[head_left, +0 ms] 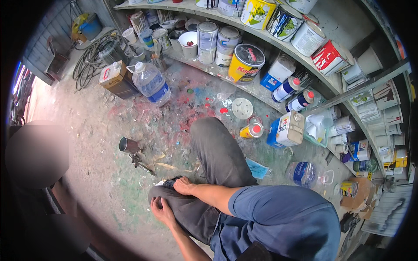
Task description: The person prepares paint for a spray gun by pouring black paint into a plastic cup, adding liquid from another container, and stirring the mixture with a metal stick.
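My left hand [162, 212] rests against the trouser leg [185, 213] at my bent knee, its fingers loosely curved and apart, holding nothing. Just beyond it my right hand [183, 186] is closed by my foot, with the fingers at a dark shoe or strap [167, 182]; what they grip is too small to make out. On the floor ahead of both hands is a spray gun [140, 163] with a dark metal cup [128, 145]. Neither hand touches it.
A brown metal can [116, 80] and a clear water jug [150, 82] stand at the far left near a coiled hose [93, 61]. Shelves [174, 54] of paint tins curve along the back and right. A blue-white can [285, 129] and a blue mask [257, 168] are right of my knee.
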The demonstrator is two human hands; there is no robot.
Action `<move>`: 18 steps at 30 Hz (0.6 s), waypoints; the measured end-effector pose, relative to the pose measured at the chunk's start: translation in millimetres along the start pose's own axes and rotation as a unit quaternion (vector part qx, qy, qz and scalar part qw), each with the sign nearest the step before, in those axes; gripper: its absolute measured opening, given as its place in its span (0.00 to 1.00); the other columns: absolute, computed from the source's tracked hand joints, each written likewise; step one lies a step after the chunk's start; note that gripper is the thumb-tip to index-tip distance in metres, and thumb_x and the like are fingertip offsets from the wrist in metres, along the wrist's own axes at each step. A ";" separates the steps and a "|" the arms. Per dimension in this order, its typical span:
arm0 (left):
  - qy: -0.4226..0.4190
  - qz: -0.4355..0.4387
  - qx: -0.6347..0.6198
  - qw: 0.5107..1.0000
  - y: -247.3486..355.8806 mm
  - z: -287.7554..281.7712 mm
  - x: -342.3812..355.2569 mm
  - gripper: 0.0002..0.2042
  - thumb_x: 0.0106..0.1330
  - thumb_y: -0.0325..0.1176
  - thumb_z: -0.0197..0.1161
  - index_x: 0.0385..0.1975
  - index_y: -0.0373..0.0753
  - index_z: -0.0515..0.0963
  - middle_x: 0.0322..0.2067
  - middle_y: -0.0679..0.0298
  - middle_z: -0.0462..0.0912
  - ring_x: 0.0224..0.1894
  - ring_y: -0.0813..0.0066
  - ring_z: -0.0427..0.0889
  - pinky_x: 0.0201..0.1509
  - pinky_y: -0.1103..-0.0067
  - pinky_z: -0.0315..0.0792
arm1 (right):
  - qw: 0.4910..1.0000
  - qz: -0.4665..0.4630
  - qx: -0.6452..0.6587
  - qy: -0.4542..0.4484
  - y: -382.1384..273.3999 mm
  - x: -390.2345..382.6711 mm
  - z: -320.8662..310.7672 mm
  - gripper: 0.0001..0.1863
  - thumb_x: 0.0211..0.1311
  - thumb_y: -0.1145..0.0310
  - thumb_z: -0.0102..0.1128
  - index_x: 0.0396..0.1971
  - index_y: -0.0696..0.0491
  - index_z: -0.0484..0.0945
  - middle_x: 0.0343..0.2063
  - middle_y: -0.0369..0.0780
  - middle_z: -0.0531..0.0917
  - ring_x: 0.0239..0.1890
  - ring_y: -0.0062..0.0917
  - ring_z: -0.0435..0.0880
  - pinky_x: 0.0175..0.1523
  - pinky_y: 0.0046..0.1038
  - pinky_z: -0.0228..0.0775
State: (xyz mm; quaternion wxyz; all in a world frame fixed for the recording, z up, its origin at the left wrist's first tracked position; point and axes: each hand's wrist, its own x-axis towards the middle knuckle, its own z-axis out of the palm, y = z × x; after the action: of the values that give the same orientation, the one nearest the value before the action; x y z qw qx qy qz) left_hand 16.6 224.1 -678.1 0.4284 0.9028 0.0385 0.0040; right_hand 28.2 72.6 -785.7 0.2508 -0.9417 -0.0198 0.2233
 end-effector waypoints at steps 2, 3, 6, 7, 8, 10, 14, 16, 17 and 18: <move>-0.015 -0.012 -0.021 1.000 6.3 14.7 -0.1 0.12 0.61 0.30 0.65 0.42 0.32 0.81 0.54 0.49 0.77 0.58 0.56 0.75 0.62 0.67 0.67 | 0.999 0.049 0.011 0.005 20.4 -0.9 11.8 0.14 0.64 0.68 0.50 0.41 0.54 0.84 0.39 0.47 0.87 0.42 0.41 0.87 0.44 0.42 0.78; -0.034 -0.001 -0.028 0.999 2.9 18.6 4.1 0.12 0.61 0.30 0.65 0.42 0.32 0.81 0.53 0.49 0.78 0.58 0.56 0.75 0.62 0.67 0.67 | 0.997 0.070 0.036 0.008 18.5 -2.2 11.2 0.14 0.65 0.67 0.49 0.44 0.53 0.82 0.40 0.47 0.87 0.43 0.41 0.87 0.45 0.43 0.78; -0.063 0.002 -0.017 0.998 1.9 31.7 14.4 0.13 0.61 0.31 0.66 0.43 0.33 0.81 0.53 0.50 0.78 0.58 0.57 0.75 0.62 0.68 0.67 | 0.992 0.110 0.031 -0.061 19.9 0.9 -21.1 0.14 0.66 0.67 0.52 0.47 0.52 0.81 0.42 0.45 0.86 0.46 0.41 0.86 0.47 0.43 0.79; -0.070 0.009 -0.011 0.997 -0.8 29.3 21.2 0.13 0.61 0.31 0.66 0.43 0.33 0.81 0.53 0.51 0.77 0.58 0.56 0.74 0.63 0.68 0.66 | 0.994 0.075 0.010 -0.081 12.2 4.5 -51.6 0.14 0.61 0.68 0.56 0.45 0.54 0.82 0.44 0.47 0.85 0.48 0.41 0.85 0.47 0.43 0.79; -0.086 0.015 -0.013 0.996 -0.2 37.7 24.0 0.13 0.60 0.32 0.66 0.43 0.34 0.81 0.54 0.51 0.77 0.58 0.56 0.74 0.64 0.67 0.65 | 0.995 0.061 0.040 -0.074 18.4 10.5 -80.5 0.15 0.56 0.67 0.59 0.42 0.56 0.82 0.47 0.51 0.83 0.49 0.42 0.84 0.47 0.43 0.79; -0.098 0.020 0.049 0.994 5.2 55.4 31.5 0.13 0.60 0.33 0.66 0.42 0.36 0.82 0.55 0.52 0.76 0.59 0.53 0.72 0.65 0.66 0.64 | 0.963 0.021 0.189 0.193 31.0 16.4 -143.4 0.19 0.53 0.65 0.59 0.43 0.60 0.77 0.42 0.54 0.81 0.46 0.48 0.81 0.47 0.48 0.75; -0.111 0.000 0.204 0.973 25.3 68.4 52.6 0.16 0.57 0.39 0.68 0.44 0.43 0.81 0.60 0.54 0.72 0.63 0.53 0.69 0.65 0.64 0.64 | 0.887 0.005 0.148 0.437 126.8 3.6 -322.2 0.25 0.53 0.60 0.64 0.50 0.55 0.76 0.48 0.49 0.80 0.53 0.41 0.79 0.58 0.38 0.71; -0.120 -0.016 0.210 0.970 35.4 73.3 55.3 0.17 0.55 0.40 0.69 0.43 0.44 0.80 0.62 0.54 0.70 0.64 0.53 0.67 0.65 0.63 0.63 | 0.857 0.177 -0.013 0.483 216.3 -12.1 -389.7 0.27 0.53 0.59 0.65 0.52 0.58 0.76 0.52 0.49 0.79 0.56 0.39 0.78 0.60 0.38 0.69; -0.124 -0.011 0.214 0.969 38.3 78.7 56.2 0.16 0.55 0.40 0.69 0.43 0.44 0.81 0.62 0.55 0.71 0.64 0.53 0.67 0.66 0.63 0.63 | 0.838 0.216 -0.058 0.498 261.3 -24.5 -420.8 0.33 0.50 0.54 0.67 0.54 0.58 0.74 0.53 0.52 0.78 0.56 0.44 0.77 0.62 0.41 0.67; -0.127 -0.007 0.220 0.967 42.2 84.3 55.8 0.16 0.54 0.40 0.69 0.42 0.44 0.81 0.61 0.55 0.71 0.64 0.53 0.67 0.66 0.63 0.63 | 0.815 0.256 -0.100 0.510 304.9 -38.0 -451.9 0.39 0.47 0.48 0.70 0.56 0.58 0.72 0.53 0.54 0.77 0.57 0.48 0.75 0.64 0.45 0.64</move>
State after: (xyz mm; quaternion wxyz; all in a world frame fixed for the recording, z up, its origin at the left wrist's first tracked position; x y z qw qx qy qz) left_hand 78.4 136.4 -700.2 0.2207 0.9676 -0.0104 -0.1220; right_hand 165.8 -408.9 -566.8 0.0636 -0.9115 0.3305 -0.2364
